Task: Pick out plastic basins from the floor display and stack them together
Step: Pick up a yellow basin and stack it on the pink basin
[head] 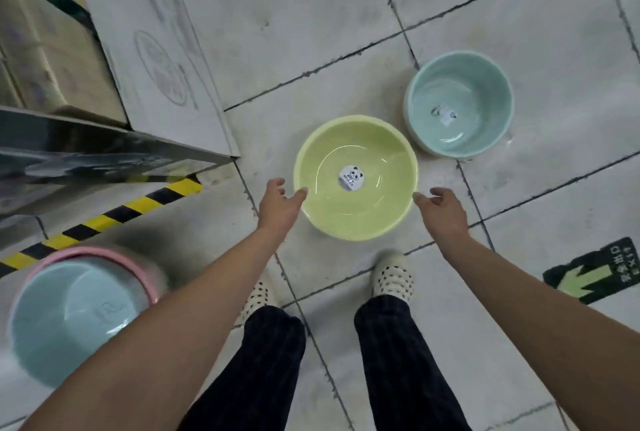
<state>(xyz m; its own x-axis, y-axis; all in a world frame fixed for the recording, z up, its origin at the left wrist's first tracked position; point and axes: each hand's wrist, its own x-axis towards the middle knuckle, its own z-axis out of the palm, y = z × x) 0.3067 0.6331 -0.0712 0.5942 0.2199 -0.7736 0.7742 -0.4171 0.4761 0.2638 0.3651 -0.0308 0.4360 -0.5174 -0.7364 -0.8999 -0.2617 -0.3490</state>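
A yellow-green plastic basin (pixel 356 209) with a panda sticker inside sits on the tiled floor just ahead of my feet. My left hand (pixel 278 204) is at its left rim, fingertips touching or nearly touching the edge. My right hand (pixel 441 207) is at its right rim, fingers spread and curled, holding nothing. A teal basin (pixel 459 84) stands on the floor up and to the right of the yellow-green one. At lower left, a light blue basin (pixel 62 323) rests nested inside a pink basin (pixel 104 254).
A shiny metal display unit (pixel 69 153) with a yellow-black hazard stripe (pixel 104 219) along its base fills the left side. A green exit arrow sticker (pixel 595 271) lies on the floor at right. My feet in white dotted slippers (pixel 393 275) stand behind the basin.
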